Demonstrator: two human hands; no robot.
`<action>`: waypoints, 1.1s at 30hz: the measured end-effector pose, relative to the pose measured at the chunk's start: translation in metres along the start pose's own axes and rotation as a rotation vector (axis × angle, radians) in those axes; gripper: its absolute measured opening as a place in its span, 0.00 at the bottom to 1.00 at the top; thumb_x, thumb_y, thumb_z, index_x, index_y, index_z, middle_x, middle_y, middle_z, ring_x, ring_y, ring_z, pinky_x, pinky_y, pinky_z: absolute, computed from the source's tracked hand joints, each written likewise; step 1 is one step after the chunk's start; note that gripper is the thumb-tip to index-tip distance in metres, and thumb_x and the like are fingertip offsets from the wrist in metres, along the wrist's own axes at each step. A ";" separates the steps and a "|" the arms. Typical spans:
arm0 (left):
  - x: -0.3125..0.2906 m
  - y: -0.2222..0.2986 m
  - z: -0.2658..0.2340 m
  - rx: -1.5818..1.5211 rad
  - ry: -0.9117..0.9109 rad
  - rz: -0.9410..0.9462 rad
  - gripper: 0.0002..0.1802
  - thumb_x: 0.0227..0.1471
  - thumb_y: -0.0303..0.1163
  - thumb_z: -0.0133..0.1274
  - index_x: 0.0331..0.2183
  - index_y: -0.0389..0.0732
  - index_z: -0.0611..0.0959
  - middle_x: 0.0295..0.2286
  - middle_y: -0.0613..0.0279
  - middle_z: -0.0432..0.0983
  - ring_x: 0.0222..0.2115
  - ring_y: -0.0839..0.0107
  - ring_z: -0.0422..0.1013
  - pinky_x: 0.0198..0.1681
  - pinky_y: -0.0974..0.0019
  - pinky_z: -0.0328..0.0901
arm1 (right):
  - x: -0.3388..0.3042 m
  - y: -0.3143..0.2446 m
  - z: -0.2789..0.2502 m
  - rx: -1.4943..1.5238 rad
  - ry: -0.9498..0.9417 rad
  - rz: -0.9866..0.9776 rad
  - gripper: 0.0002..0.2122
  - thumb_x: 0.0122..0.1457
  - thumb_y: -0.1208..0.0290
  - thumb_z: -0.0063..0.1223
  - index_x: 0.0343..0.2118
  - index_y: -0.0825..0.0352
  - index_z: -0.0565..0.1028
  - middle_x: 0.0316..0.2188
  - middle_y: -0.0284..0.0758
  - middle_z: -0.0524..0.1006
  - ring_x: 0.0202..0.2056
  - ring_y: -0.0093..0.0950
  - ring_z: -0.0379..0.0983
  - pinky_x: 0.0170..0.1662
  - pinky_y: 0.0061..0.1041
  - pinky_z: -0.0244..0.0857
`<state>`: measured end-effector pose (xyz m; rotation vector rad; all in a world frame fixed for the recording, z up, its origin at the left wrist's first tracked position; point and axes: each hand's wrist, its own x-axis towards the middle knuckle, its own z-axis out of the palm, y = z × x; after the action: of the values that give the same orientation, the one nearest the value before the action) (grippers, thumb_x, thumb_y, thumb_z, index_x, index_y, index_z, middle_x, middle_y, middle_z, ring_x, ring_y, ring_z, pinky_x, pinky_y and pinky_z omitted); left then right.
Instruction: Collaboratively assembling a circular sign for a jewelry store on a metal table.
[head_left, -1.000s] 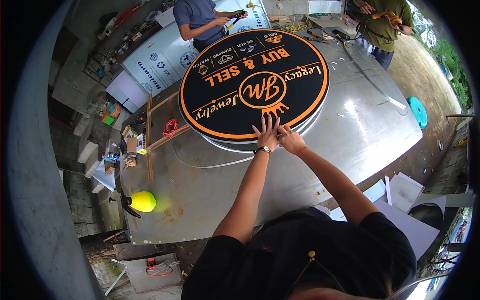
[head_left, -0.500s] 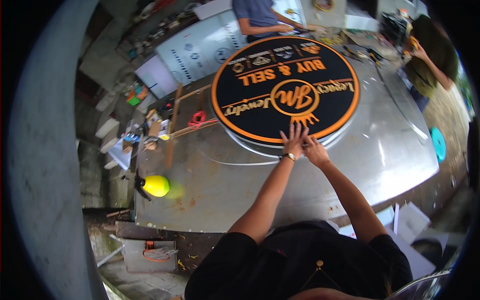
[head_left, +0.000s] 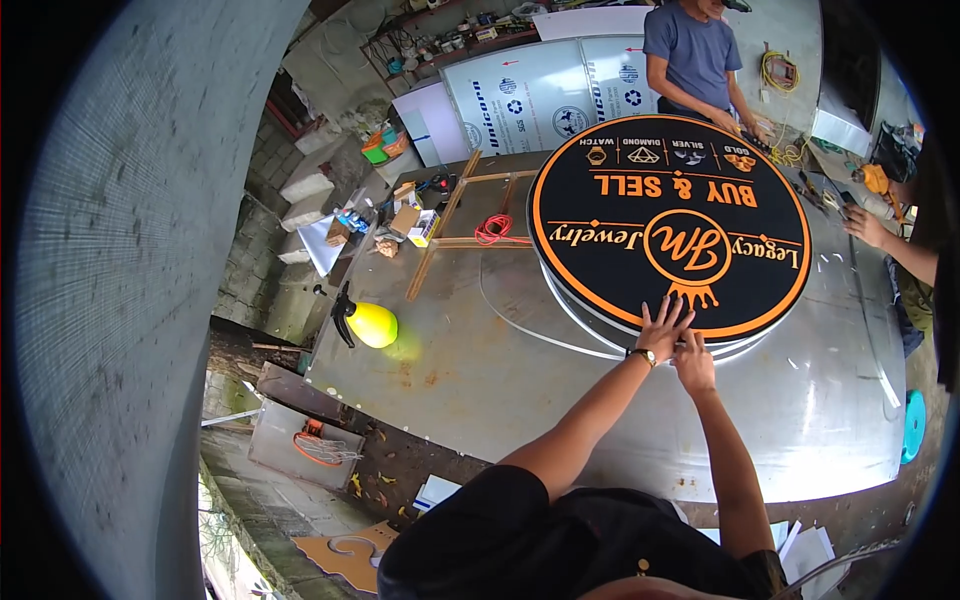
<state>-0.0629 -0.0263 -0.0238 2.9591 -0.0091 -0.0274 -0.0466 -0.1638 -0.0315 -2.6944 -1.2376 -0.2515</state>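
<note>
A large round sign (head_left: 600,225), black with an orange rim and cream and orange lettering, lies on the metal-topped table. It appears upside down from my side. My left hand (head_left: 664,330) rests on its near rim, fingers spread flat below the orange crown. My right hand (head_left: 693,364) is right beside it at the sign's edge, with its fingers curled and pressed together. Whatever those fingers may grip is hidden. Under the sign's near left side, a pale curved band (head_left: 580,343) shows along the edge.
A yellow spray bottle (head_left: 373,325) stands on the metal table (head_left: 480,400) to the left. Beyond it lie wooden strips (head_left: 440,230), a red cable coil (head_left: 493,229) and small boxes. A person in a blue shirt (head_left: 690,55) works across the table; another person's hand (head_left: 868,227) reaches in from the right.
The view has swung left, so everything appears farther right. Both my hands keep nearly the same place on the sign's near rim. The right-hand person now reaches an arm toward the table.
</note>
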 end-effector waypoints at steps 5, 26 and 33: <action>0.002 0.001 -0.002 0.031 -0.015 0.005 0.44 0.50 0.44 0.54 0.64 0.62 0.52 0.66 0.59 0.36 0.66 0.52 0.31 0.59 0.24 0.34 | 0.000 0.001 0.001 -0.004 0.016 -0.009 0.09 0.46 0.70 0.62 0.31 0.64 0.81 0.44 0.31 0.68 0.48 0.29 0.66 0.39 0.23 0.75; -0.006 0.010 -0.016 0.068 -0.109 -0.004 0.46 0.50 0.44 0.55 0.64 0.59 0.50 0.66 0.59 0.33 0.66 0.52 0.30 0.59 0.24 0.33 | -0.008 0.007 0.008 -0.003 0.120 -0.102 0.07 0.51 0.70 0.54 0.30 0.67 0.79 0.41 0.34 0.69 0.47 0.31 0.68 0.42 0.21 0.73; -0.005 0.014 -0.019 0.090 -0.113 -0.001 0.45 0.50 0.43 0.55 0.65 0.58 0.50 0.66 0.59 0.34 0.66 0.51 0.31 0.59 0.25 0.34 | -0.008 0.009 0.007 0.000 0.076 -0.114 0.07 0.51 0.70 0.53 0.31 0.66 0.79 0.43 0.35 0.69 0.48 0.32 0.67 0.45 0.23 0.71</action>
<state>-0.0675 -0.0363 -0.0023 3.0435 -0.0253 -0.1995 -0.0442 -0.1738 -0.0407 -2.5913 -1.3706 -0.3656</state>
